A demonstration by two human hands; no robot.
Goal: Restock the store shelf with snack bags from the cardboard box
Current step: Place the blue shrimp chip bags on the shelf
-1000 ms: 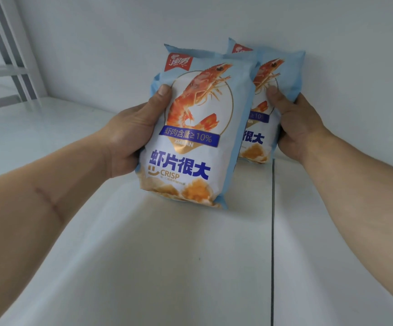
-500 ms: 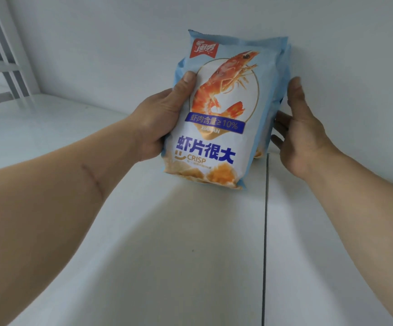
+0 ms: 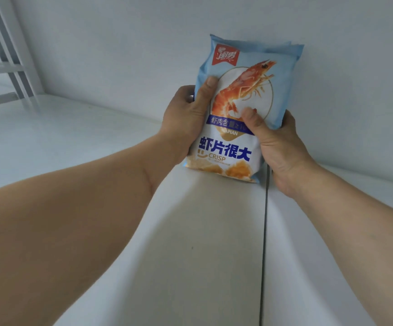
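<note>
White shelf board (image 3: 202, 255) runs under your forearms, a seam beside the pack's base. Left hand (image 3: 186, 123) and right hand (image 3: 278, 147) both grip the front shrimp-crisp bag (image 3: 235, 118), thumbs pressed into its face, base on the shelf. Risk: let go while it leans and the puffy pack may slump forward; squeezing could crush the crisps. Second bag (image 3: 294, 55) stands behind, against the back wall (image 3: 143, 43). Readable: "CRISP", "≥ 1", a red logo, large blue Chinese characters.
</note>
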